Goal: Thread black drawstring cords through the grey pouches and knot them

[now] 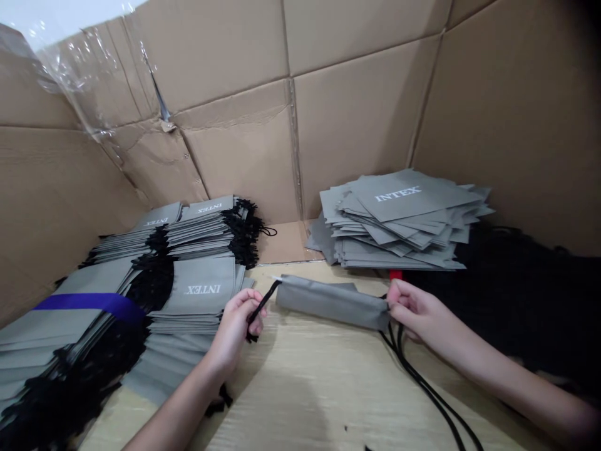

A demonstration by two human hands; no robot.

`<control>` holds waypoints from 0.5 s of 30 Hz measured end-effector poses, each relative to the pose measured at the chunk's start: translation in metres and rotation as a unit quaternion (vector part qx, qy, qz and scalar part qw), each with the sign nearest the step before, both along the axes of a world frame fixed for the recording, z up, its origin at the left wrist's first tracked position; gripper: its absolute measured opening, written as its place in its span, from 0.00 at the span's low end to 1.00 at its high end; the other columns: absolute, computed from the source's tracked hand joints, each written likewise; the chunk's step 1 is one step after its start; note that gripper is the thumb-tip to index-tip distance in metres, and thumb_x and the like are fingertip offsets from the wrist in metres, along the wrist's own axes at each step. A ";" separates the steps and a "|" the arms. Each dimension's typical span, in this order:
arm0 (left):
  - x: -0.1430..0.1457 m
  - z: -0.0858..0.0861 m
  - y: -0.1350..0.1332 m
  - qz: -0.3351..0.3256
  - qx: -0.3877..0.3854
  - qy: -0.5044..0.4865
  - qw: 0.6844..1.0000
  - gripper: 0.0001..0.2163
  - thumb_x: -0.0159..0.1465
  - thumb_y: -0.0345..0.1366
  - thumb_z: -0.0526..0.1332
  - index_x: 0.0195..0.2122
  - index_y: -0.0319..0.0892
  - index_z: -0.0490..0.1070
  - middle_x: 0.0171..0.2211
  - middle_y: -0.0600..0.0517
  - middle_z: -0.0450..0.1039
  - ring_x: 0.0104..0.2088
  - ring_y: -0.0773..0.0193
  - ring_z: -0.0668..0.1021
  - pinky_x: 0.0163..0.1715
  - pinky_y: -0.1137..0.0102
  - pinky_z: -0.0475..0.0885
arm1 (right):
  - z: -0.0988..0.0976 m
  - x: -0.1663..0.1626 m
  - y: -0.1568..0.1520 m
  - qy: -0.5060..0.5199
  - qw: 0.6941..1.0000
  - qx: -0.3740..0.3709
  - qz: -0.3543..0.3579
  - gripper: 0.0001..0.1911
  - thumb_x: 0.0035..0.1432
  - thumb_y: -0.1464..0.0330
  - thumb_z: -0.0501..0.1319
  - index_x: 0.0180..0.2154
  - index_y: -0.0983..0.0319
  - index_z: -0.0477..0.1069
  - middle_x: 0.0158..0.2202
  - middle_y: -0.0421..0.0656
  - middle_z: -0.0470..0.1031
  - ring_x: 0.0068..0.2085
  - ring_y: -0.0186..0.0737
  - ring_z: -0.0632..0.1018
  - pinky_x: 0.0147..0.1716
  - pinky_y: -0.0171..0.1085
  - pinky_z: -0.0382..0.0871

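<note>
A single gray fabric pouch (331, 303), folded or rolled into a narrow tube, sits between the hands just above the pale wood surface (291, 401). It looks light and limp, so its gathered end seems a surer place to take hold than its soft middle. The right hand (413, 310) pinches that end between thumb and fingers, with two black cords (422, 388) trailing from it. The left hand (232, 329) pinches a single black cord (263, 302) at the other end. Beyond them lie one loose stack of gray INTEX pouches (399, 216) and at least three neater piles (201, 288), one crossed by a blue band (89, 302), against a cardboard wall (361, 113).
</note>
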State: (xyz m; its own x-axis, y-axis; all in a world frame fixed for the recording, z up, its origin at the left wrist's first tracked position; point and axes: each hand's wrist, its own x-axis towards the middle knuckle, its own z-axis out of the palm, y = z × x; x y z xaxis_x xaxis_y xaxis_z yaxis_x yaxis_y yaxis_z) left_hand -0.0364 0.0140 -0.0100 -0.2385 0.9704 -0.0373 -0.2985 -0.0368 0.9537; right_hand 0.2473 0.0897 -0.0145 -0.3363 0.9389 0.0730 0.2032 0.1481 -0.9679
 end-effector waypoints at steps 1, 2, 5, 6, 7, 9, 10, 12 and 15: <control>-0.002 0.003 -0.001 -0.010 0.000 0.002 1.000 0.04 0.49 0.32 0.59 0.26 0.40 0.64 0.17 0.58 0.67 0.12 0.76 0.57 0.15 0.77 0.55 | 0.000 0.002 0.002 -0.005 1.000 0.005 -0.003 0.08 0.45 0.67 0.56 0.24 0.59 0.55 0.17 0.30 0.53 0.15 0.24 0.52 0.13 0.27 0.43; -0.004 0.006 -0.003 -0.020 -0.002 0.010 1.000 0.05 0.50 0.33 0.60 0.26 0.40 0.64 0.18 0.57 0.68 0.12 0.77 0.56 0.15 0.77 0.55 | -0.001 0.004 0.004 -0.010 1.000 0.011 -0.005 0.08 0.46 0.67 0.56 0.24 0.59 0.55 0.17 0.30 0.53 0.15 0.24 0.51 0.13 0.27 0.43; -0.011 0.010 -0.006 -0.051 -0.022 0.055 0.997 0.09 0.53 0.39 0.61 0.29 0.39 0.66 0.16 0.58 0.65 0.14 0.76 0.58 0.15 0.78 0.54 | -0.003 0.008 0.007 -0.023 0.999 0.029 -0.010 0.07 0.47 0.69 0.55 0.25 0.59 0.55 0.18 0.30 0.52 0.16 0.24 0.51 0.14 0.27 0.43; -0.014 0.010 -0.006 -0.063 -0.031 0.072 0.995 0.10 0.54 0.41 0.62 0.29 0.38 0.67 0.16 0.58 0.64 0.14 0.75 0.60 0.16 0.78 0.55 | -0.003 0.008 0.007 -0.024 0.999 0.029 -0.011 0.07 0.47 0.69 0.55 0.25 0.59 0.55 0.18 0.30 0.52 0.16 0.24 0.51 0.14 0.27 0.43; -0.017 0.010 -0.007 -0.075 -0.039 0.089 0.992 0.12 0.53 0.42 0.63 0.28 0.38 0.68 0.16 0.58 0.63 0.16 0.75 0.62 0.17 0.78 0.57 | -0.002 0.008 0.007 -0.023 0.999 0.026 -0.012 0.07 0.47 0.69 0.55 0.25 0.59 0.55 0.18 0.30 0.52 0.16 0.24 0.51 0.14 0.27 0.43; -0.022 0.010 -0.007 -0.090 -0.056 0.120 0.987 0.14 0.51 0.43 0.66 0.26 0.36 0.69 0.17 0.57 0.64 0.17 0.74 0.64 0.19 0.78 0.59 | 0.003 0.008 0.006 -0.020 1.000 0.016 -0.015 0.08 0.46 0.68 0.56 0.25 0.59 0.54 0.18 0.30 0.52 0.16 0.24 0.53 0.15 0.27 0.44; -0.024 0.011 -0.007 -0.092 -0.064 0.136 0.984 0.14 0.49 0.44 0.67 0.25 0.36 0.70 0.17 0.57 0.65 0.17 0.74 0.65 0.19 0.78 0.59 | 0.005 0.007 0.006 -0.017 1.000 0.009 -0.019 0.08 0.46 0.68 0.56 0.25 0.59 0.54 0.17 0.30 0.52 0.16 0.24 0.53 0.15 0.27 0.43; -0.029 0.014 -0.007 -0.081 -0.077 0.159 0.981 0.16 0.45 0.44 0.69 0.24 0.37 0.70 0.17 0.57 0.66 0.17 0.74 0.65 0.18 0.78 0.58 | 0.011 0.006 0.006 -0.014 1.000 -0.005 -0.027 0.10 0.44 0.66 0.56 0.25 0.59 0.53 0.16 0.29 0.51 0.15 0.24 0.52 0.15 0.28 0.42; -0.037 0.019 -0.007 -0.050 -0.080 0.174 0.980 0.16 0.41 0.42 0.71 0.25 0.37 0.72 0.17 0.56 0.68 0.17 0.72 0.66 0.18 0.77 0.59 | 0.018 0.007 0.009 -0.014 0.999 -0.024 -0.045 0.10 0.45 0.63 0.55 0.25 0.58 0.52 0.16 0.29 0.49 0.15 0.24 0.50 0.16 0.29 0.40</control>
